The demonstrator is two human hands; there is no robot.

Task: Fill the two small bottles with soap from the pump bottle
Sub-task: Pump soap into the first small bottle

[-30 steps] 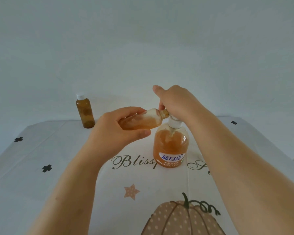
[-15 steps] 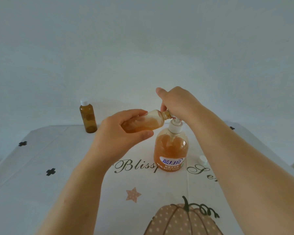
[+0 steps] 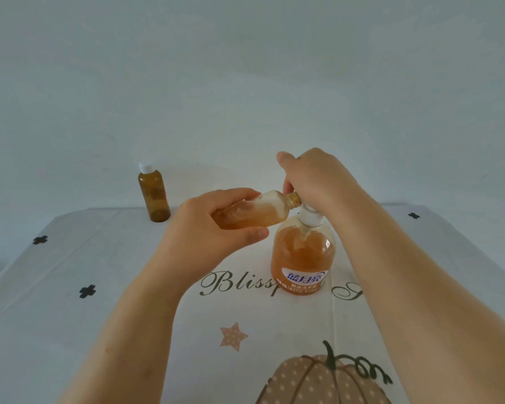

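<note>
Far left, back of white cloth-covered desk (image 3: 79,339): small amber plastic bottle with white cap (image 3: 154,196), upright, well apart from both hands. Centre: left hand (image 3: 213,231) curled round uncapped small amber bottle (image 3: 258,212), held nearly level, mouth at pump spout, cloudy soap inside. Cloth script reads "Bliss", rest blocked by round clear pump bottle of orange soap (image 3: 302,258), upright on desk. Label: blue "蓝月亮"; smaller print unreadable. right hand (image 3: 315,179) curled over white pump head, hiding top and spout tip.
</note>
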